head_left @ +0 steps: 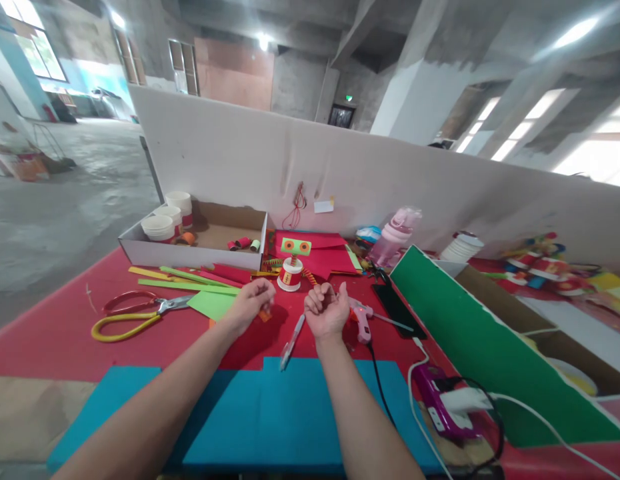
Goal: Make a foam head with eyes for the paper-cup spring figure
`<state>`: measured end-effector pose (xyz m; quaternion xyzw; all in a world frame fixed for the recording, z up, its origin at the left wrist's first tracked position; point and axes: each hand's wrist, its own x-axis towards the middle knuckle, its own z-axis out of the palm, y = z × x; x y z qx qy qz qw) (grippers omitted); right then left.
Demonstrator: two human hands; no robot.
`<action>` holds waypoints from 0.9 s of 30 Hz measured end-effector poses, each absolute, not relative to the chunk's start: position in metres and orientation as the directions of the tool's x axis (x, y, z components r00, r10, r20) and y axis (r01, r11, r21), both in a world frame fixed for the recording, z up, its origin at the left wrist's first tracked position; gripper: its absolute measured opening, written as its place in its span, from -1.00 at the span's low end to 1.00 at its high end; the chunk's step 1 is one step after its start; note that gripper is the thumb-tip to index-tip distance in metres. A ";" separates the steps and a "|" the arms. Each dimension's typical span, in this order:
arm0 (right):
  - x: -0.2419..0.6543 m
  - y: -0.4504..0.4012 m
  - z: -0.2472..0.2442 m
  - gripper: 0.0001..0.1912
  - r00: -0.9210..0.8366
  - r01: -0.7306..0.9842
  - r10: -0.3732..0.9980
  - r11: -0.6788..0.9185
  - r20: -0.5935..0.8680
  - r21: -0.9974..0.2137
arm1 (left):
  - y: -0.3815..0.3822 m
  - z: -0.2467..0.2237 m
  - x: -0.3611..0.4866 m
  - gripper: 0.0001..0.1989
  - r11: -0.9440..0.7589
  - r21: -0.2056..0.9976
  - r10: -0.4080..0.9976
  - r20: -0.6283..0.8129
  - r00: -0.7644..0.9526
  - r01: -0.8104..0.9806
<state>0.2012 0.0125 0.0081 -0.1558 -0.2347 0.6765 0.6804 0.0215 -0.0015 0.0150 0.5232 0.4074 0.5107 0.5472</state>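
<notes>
My left hand (251, 305) hovers over the red table with its fingers curled together; a small orange piece (265, 315) lies by its fingertips, and whether it is held cannot be made out. Palm up, my right hand (327, 310) has its fingers curled in, with nothing clear in them. Beyond both hands stands a paper cup figure (290, 275) with a green strip with orange circle eyes (296, 247) on top and folded paper arms. A marker (293, 343) lies between my wrists. The pink glue gun (361, 320) rests just right of my right hand.
Scissors (140, 313) and green paper strips (190, 287) lie left. Behind them is an open box (195, 253) with cups. A phone (397, 310), a green-sided box (470, 353) and a purple power strip (443, 400) with cables are right. Blue sheets (240, 413) cover the front edge.
</notes>
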 end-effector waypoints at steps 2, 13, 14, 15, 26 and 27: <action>0.205 0.015 0.007 -0.51 0.008 -0.845 0.996 0.056 0.092 -0.531 | -0.004 0.025 0.013 -0.77 -0.119 0.982 0.987 0.134 0.093 -0.148; 0.207 0.020 0.002 -0.54 -0.047 -0.865 0.994 0.007 0.095 -0.502 | -0.039 0.064 -0.029 -0.74 -0.117 0.990 0.982 0.104 0.159 0.078; 0.208 0.021 0.002 -0.54 -0.052 -0.868 0.994 0.002 0.095 -0.496 | -0.041 0.066 -0.031 -0.74 -0.116 0.988 0.979 0.096 0.179 0.106; 0.208 0.022 0.001 -0.54 -0.054 -0.869 0.994 -0.001 0.093 -0.495 | -0.043 0.067 -0.032 -0.75 -0.119 0.982 0.975 0.087 0.202 0.149; 0.212 0.026 0.002 -0.60 -0.013 -0.834 0.997 0.028 0.070 -0.551 | -0.034 0.054 -0.022 -0.80 -0.400 0.176 0.902 0.251 0.352 0.900; 0.213 0.026 0.002 -0.60 0.003 -0.827 0.997 0.043 0.072 -0.560 | -0.034 0.051 -0.012 -0.80 -0.419 0.129 0.892 0.246 0.380 0.899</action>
